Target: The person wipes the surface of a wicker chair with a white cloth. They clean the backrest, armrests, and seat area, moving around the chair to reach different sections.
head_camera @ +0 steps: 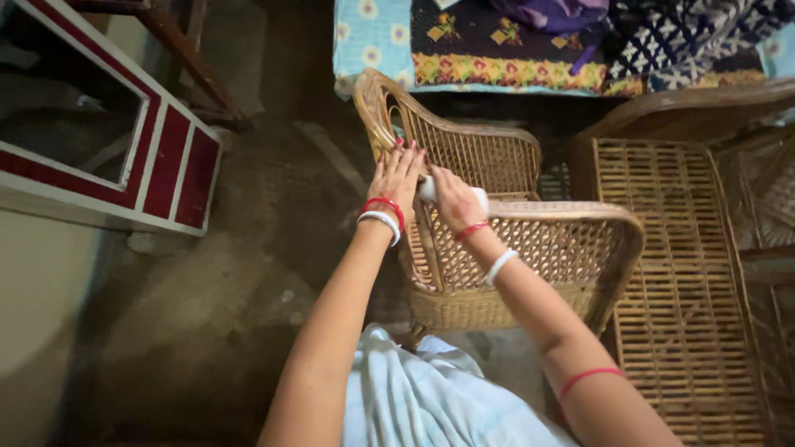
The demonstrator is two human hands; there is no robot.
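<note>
Left hand point(397, 175) fingers spread on cane chair point(497, 248), right hand point(451, 199) apparently gripping white cloth point(429, 190)

No packages, labels, signs, screens visible.

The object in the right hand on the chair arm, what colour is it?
White, seen in the head view; right hand grips it on the cane chair.

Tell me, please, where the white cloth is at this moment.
In the head view, the white cloth lies at centre on the cane chair's arm rail, under the right hand, beside the left hand.
</note>
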